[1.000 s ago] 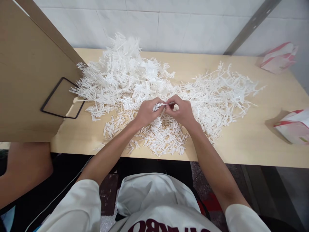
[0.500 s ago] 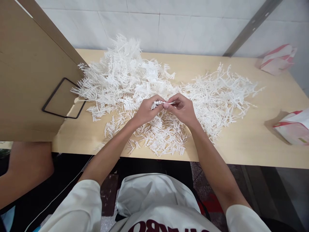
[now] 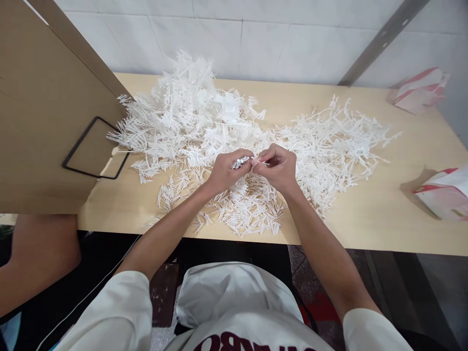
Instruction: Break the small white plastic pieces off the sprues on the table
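Observation:
White branched plastic sprigs (image 3: pixel 190 117) lie heaped on the table, tallest at the back left. My left hand (image 3: pixel 227 171) is closed on a small bunch of these white sprigs (image 3: pixel 241 162), its thumb and forefinger pinched at the bunch's right end. Touching it, my right hand (image 3: pixel 280 168) pinches a thin white sprig end (image 3: pixel 263 162) that pokes out between its fingers. Both hands hover over the middle of the spread. Below them small loose white pieces (image 3: pixel 256 212) cover the table near its front edge. A looser pile of longer sprigs (image 3: pixel 336 141) lies to the right.
A cardboard panel (image 3: pixel 47 112) stands at the left, with a black rectangular frame (image 3: pixel 75 148) against it. Two red-and-white packets (image 3: pixel 444 192) rest on the right of the table (image 3: pixel 383 214). Another person's arm (image 3: pixel 46 248) shows at the lower left. A tiled wall (image 3: pixel 285 44) runs behind.
Both hands have shifted slightly to the right and a little toward me, and their fingertips sit closer together. The piles look the same.

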The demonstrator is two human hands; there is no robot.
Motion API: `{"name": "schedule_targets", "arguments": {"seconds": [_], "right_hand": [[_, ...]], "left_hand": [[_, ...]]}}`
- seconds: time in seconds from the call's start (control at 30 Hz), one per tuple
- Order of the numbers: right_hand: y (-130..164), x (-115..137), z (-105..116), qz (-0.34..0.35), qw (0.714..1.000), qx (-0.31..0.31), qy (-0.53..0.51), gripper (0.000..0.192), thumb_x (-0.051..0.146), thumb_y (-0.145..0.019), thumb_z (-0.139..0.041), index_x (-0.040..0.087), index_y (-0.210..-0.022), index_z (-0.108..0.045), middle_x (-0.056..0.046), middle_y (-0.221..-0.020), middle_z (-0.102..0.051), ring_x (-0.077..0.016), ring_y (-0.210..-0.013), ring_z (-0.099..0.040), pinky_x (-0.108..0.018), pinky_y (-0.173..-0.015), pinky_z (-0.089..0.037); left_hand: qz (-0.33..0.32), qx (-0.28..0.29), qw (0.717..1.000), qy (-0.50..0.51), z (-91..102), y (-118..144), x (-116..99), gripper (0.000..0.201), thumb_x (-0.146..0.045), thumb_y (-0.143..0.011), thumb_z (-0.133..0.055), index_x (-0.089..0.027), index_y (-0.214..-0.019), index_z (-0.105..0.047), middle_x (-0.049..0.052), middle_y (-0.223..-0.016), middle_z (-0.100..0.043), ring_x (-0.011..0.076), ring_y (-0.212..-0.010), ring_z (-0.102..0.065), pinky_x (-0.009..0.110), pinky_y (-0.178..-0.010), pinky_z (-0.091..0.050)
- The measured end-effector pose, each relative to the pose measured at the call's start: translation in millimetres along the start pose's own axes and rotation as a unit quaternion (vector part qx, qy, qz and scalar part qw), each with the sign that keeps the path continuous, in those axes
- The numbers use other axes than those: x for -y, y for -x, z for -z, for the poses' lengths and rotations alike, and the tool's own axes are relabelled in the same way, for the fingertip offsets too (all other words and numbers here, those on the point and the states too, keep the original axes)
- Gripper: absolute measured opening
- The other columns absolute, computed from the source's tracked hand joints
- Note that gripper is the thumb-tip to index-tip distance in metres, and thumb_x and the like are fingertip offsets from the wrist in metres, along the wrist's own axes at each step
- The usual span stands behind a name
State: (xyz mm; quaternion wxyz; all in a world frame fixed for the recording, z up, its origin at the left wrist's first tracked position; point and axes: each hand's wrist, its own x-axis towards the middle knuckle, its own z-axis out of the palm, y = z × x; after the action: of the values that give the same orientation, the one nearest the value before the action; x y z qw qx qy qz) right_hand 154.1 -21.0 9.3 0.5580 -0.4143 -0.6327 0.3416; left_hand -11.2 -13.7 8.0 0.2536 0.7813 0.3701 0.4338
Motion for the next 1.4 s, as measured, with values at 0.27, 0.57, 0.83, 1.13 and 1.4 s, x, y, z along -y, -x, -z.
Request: {"name": "schedule_targets", "arguments": {"seconds": [0.27, 0.57, 0.83, 1.13, 1.4], "right_hand": [[5, 12, -6, 0.031, 0.996, -0.008, 0.083, 0.012, 0.032, -0.075, -0.069, 0.023, -0.074, -0.061, 0.004, -0.067, -0.064, -0.0088, -0.058, -0.060, -0.024, -0.054, -0.052], [-9, 0, 4, 0.044, 0.985, -0.113, 0.124, 0.018, 0.032, -0.092, -0.051, 0.026, -0.099, -0.067, -0.003, -0.101, -0.070, -0.0150, -0.093, -0.067, -0.035, -0.085, -0.055], [-8, 9, 4, 0.060, 0.987, 0.003, 0.146, 0.020, 0.038, -0.090, -0.057, 0.028, -0.103, -0.068, -0.001, -0.100, -0.072, -0.0144, -0.094, -0.066, -0.034, -0.086, -0.053], [-5, 9, 0, 0.103, 0.985, 0.004, 0.135, 0.010, 0.034, -0.086, -0.063, 0.025, -0.090, -0.067, 0.000, -0.091, -0.071, -0.0111, -0.080, -0.063, -0.028, -0.071, -0.052], [-6, 6, -1, 0.022, 0.998, -0.041, 0.047, 0.013, 0.035, -0.082, -0.068, 0.025, -0.091, -0.065, 0.002, -0.087, -0.067, -0.0099, -0.076, -0.063, -0.028, -0.074, -0.053]], "left_hand": [[0.080, -0.160, 0.983, -0.034, 17.6, -9, 10, 0.029, -0.048, -0.093, -0.045, -0.022, -0.092, -0.059, 0.000, -0.076, -0.063, 0.0096, -0.062, -0.055, 0.024, -0.058, -0.042], [0.044, -0.063, 0.997, 0.003, 11.9, -6, 8, 0.029, -0.046, -0.092, -0.049, -0.024, -0.108, -0.057, 0.004, -0.109, -0.066, 0.0143, -0.096, -0.062, 0.028, -0.084, -0.049], [0.001, 0.015, 0.999, 0.047, 8.9, -7, 4, 0.039, -0.037, -0.088, -0.055, -0.027, -0.122, -0.040, 0.008, -0.130, -0.050, 0.0206, -0.123, -0.050, 0.039, -0.102, -0.047], [0.019, -0.038, 0.997, 0.058, 8.4, -6, 16, 0.035, -0.048, -0.087, -0.058, -0.027, -0.111, -0.042, 0.002, -0.108, -0.056, 0.0141, -0.094, -0.061, 0.029, -0.081, -0.052], [-0.034, -0.060, 0.997, 0.028, 12.7, -12, 8, 0.023, -0.043, -0.090, -0.055, -0.027, -0.102, -0.067, 0.004, -0.112, -0.062, 0.0149, -0.107, -0.059, 0.034, -0.094, -0.049]]}}
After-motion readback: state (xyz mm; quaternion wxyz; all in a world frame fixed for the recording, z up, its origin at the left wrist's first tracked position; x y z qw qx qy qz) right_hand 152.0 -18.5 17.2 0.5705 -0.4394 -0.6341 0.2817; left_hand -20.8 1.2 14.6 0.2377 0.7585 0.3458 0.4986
